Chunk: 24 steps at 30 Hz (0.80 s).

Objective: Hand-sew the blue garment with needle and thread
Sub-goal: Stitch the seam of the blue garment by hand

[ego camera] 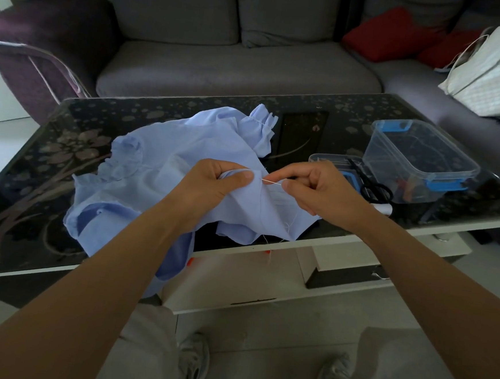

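Now pinching one needle point(270, 181) between right hand point(317, 188) finger and thumb, tip at one blue garment point(159, 182); gripping its fold with left hand point(213, 183). Spread near-left on one black floral glass table point(34, 172), grey sofa point(237, 65) far. Right: one clear tub point(418, 160), contents unclear, one pair of scissors point(377, 189) on a flat clear case point(329, 159)

Garment point(153, 187) sprawls across the middle of the surface point(32, 202), spilling over the near edge. Container point(418, 160) sits toward the right edge, scissors point(374, 187) just left of it. Sofa point(237, 65) runs behind the far edge, bag point(491, 70) on its right.
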Available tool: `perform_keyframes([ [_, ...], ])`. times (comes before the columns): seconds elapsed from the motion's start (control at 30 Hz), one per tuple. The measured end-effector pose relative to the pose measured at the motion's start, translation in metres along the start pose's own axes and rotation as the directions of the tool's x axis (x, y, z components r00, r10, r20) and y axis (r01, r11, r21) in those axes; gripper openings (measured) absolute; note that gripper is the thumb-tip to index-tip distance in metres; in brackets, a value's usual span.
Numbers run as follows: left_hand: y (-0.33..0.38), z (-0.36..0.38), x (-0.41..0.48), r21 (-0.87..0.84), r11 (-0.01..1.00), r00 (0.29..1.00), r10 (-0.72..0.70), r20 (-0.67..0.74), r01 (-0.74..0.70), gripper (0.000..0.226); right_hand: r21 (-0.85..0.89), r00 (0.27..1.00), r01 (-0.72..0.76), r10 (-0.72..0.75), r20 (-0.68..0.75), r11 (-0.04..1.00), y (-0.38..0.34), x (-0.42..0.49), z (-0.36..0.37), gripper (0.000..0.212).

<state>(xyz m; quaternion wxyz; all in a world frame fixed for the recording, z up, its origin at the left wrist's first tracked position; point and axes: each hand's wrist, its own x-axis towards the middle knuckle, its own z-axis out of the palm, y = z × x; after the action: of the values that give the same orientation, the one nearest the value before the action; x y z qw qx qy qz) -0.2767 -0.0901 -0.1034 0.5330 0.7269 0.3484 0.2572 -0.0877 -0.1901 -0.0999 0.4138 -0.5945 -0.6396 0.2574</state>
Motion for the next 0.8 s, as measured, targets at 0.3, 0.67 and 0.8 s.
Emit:
perform_keyframes([
  [0.3,0.0003,0.0003,0.0003,0.011,1.0,1.0,0.011,0.014,-0.011,0.022,-0.041,0.999,-0.033,0.033,0.016,0.999,-0.0014,0.0,-0.0004,0.026],
  [0.67,-0.0022,0.0042,0.0004,0.215,0.966,0.989,0.125,0.086,-0.14,0.017,-0.143,0.957,-0.143,0.174,0.231,0.979,-0.003,0.0006,0.0023,0.042],
  [0.8,-0.0042,0.004,0.0023,0.268,0.953,0.99,0.131,0.045,-0.138,0.02,-0.155,0.961,-0.152,0.182,0.206,0.976,-0.0035,-0.0001,0.0036,0.022],
])
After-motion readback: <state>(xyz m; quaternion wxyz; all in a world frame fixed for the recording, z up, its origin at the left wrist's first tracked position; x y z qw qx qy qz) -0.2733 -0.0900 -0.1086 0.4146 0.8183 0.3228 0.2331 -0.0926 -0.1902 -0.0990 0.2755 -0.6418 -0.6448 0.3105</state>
